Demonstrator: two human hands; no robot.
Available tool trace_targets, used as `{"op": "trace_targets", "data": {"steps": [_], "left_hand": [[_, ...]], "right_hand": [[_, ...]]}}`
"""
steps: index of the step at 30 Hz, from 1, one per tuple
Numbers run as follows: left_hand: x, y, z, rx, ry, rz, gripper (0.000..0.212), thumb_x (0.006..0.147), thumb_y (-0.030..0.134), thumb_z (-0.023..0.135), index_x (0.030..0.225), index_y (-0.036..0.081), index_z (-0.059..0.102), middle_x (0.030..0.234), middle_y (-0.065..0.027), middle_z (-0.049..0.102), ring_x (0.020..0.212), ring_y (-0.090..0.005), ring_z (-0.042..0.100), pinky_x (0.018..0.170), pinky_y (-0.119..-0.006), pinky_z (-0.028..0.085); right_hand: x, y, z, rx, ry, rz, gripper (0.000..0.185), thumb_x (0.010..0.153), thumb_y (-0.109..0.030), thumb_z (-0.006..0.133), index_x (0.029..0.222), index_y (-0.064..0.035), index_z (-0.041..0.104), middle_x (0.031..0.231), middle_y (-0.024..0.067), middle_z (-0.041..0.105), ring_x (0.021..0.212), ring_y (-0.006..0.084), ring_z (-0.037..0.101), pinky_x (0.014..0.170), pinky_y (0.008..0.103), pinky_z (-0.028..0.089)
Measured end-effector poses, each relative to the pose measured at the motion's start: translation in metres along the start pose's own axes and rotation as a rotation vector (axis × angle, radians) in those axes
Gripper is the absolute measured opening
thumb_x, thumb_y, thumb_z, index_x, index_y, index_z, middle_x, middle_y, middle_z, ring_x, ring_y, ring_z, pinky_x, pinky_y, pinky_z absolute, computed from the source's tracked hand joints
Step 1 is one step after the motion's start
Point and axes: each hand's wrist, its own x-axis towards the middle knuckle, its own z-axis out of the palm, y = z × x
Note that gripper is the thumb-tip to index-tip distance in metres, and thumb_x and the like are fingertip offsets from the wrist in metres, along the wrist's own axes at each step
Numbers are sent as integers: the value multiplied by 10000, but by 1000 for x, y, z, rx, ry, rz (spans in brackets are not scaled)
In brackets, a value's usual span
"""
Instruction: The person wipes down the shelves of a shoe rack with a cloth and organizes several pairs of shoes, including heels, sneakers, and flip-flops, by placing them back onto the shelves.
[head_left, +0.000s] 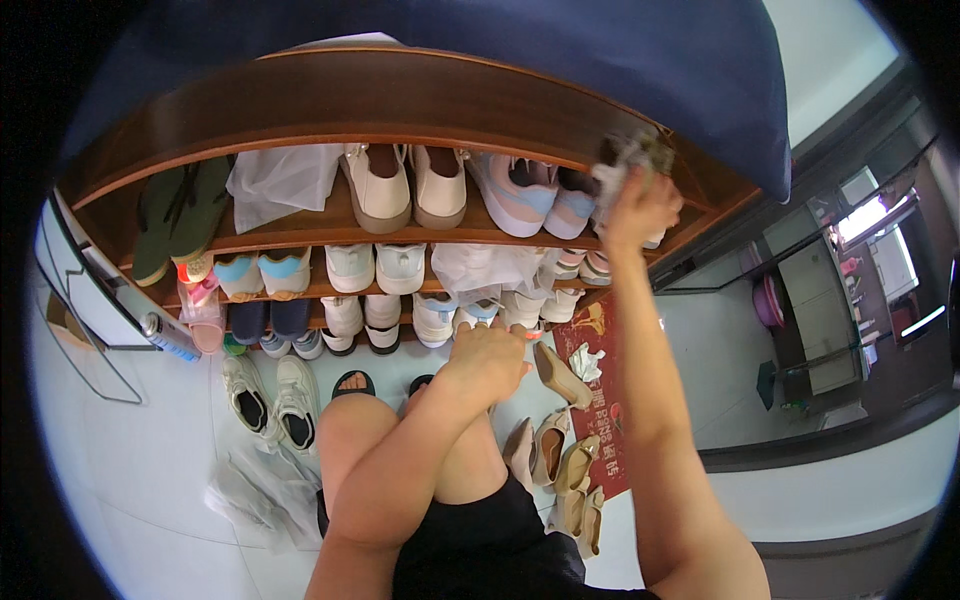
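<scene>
My right hand (641, 206) is raised to the right end of the upper shelf of a wooden shoe rack (360, 97). In its grip is a crumpled grey-white cloth (637, 150), blurred and pressed near the rack's front board. Just left of that hand stands a pair of pink-and-blue sneakers (517, 199). A pale shoe is partly covered by the hand. My left hand (484, 360) hangs over my knees with its fingers curled downward, in front of the bottom row of white shoes (433, 319). Its palm is hidden, so whether it holds something is unclear.
Cream loafers (439, 187), a white bag (281, 180) and green flip-flops (180, 217) share the upper shelf. Beige flats (551, 446) lie on the floor at right, beside a red mat (607, 427) and crumpled tissue (586, 363). White sneakers (296, 405) and a plastic bag (259, 495) lie left.
</scene>
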Motion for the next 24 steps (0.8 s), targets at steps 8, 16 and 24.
{"op": "trace_targets", "data": {"steps": [8, 16, 24], "left_hand": [[-1, 2, -13, 23, -151, -42, 449, 841, 333, 574, 1122, -12, 510, 1028, -217, 601, 963, -379, 572, 834, -463, 422], [-4, 4, -10, 43, -119, -39, 437, 842, 323, 567, 1115, -13, 503, 987, -213, 610, 934, -364, 578, 826, -458, 421], [-4, 3, -17, 43, -140, -63, 418, 842, 295, 573, 1107, -21, 503, 979, -220, 607, 933, -355, 578, 823, -460, 420]], "right_hand": [[-25, -130, 4, 257, -24, -423, 333, 813, -382, 551, 865, -54, 559, 938, 125, 481, 928, 334, 403, 798, 485, 289], [-6, -3, 13, 88, -67, -577, 411, 819, -487, 506, 801, -77, 523, 917, 146, 446, 896, 349, 389, 751, 488, 283], [37, 135, 2, -23, -25, -454, 390, 916, -344, 338, 903, 16, 486, 974, 221, 470, 932, 386, 413, 810, 489, 290]]}}
